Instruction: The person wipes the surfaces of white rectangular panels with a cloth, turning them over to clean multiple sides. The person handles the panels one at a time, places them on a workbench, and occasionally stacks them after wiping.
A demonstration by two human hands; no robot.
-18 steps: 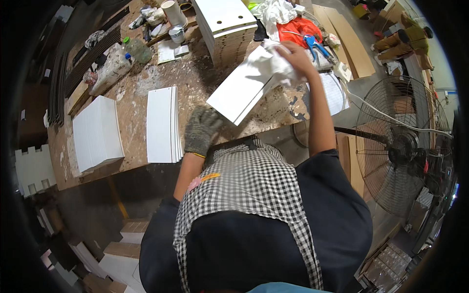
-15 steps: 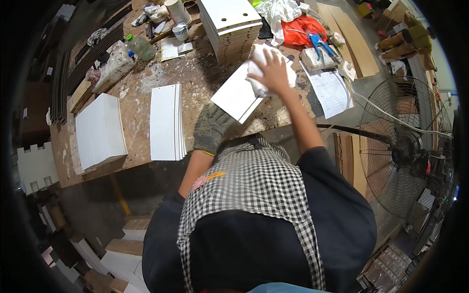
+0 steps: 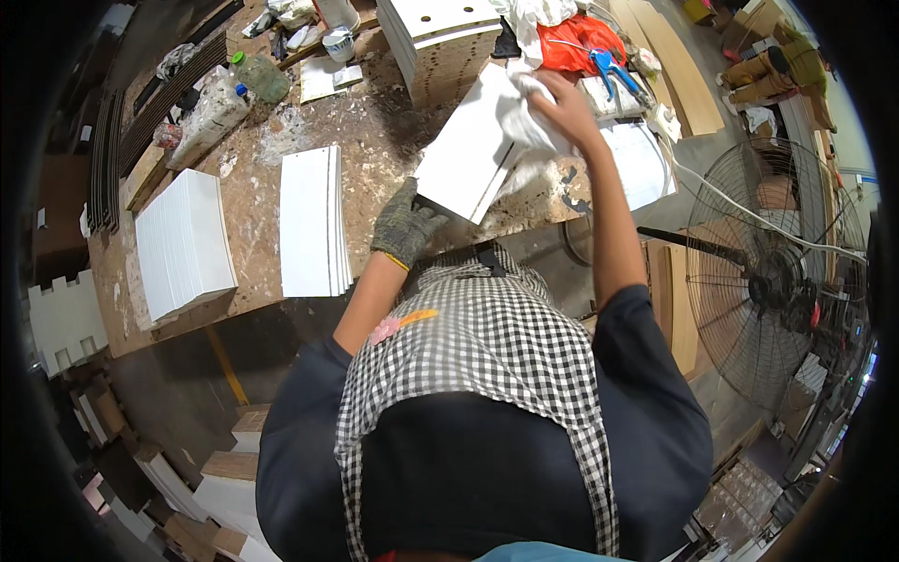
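Note:
A white board (image 3: 465,150) lies at a slant in front of me, its lower end close to the table's near edge. My left hand (image 3: 405,228), in a dark grey knitted glove, grips the board's lower left corner, the thumb along its edge and the fingers partly under it. My bare right hand (image 3: 568,110) is closed on a bunched white cloth (image 3: 532,120). That cloth lies against the board's upper right edge and is slightly blurred. A groove shows along the board's right side.
On the worn table (image 3: 257,211) stand a short white board stack (image 3: 309,220), a longer row of boards (image 3: 183,245) and a tall stack with holes (image 3: 454,70). Bottles (image 3: 265,80), a red bag (image 3: 576,45) and a blue-handled tool (image 3: 609,73) lie behind. A fan (image 3: 773,281) stands right.
The board has turned to a steeper slant and its lower end has shifted right. My right hand with the cloth has moved right, to the board's edge. My left hand's fingers have closed on the corner.

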